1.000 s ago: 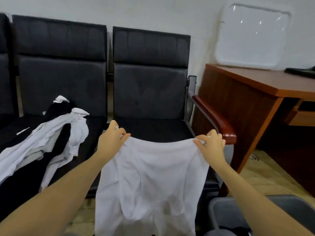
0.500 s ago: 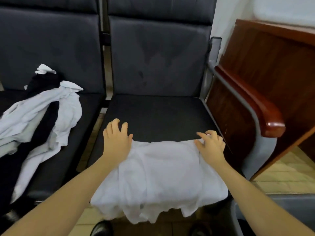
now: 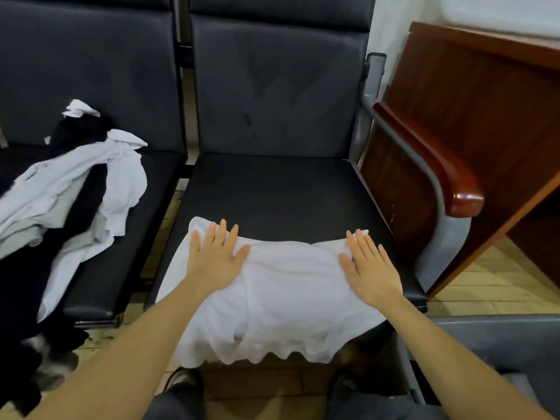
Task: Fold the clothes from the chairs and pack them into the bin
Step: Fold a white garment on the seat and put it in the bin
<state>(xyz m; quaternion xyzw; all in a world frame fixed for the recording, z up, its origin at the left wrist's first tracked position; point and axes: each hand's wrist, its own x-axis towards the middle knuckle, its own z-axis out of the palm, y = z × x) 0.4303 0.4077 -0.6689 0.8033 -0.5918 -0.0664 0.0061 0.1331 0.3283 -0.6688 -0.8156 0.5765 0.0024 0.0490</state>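
Both hands press a white cotton garment (image 3: 272, 298) flat on a black padded chair seat (image 3: 272, 189).

The left hand (image 3: 216, 259) and right hand (image 3: 371, 268) lie fingers straight, grasping nothing; its hem overhangs the seat's front. A heap of white and black clothes (image 3: 69, 189) covers the neighbouring chair, and a grey bin (image 3: 491, 338) stands at lower right.

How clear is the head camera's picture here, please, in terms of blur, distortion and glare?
Head view: the hands, left and right, and the white garment are fairly sharp; the clothes pile at the left edge is smeared; wide-angle bending curves the wooden armrest; soft glare sits on its glossy end.
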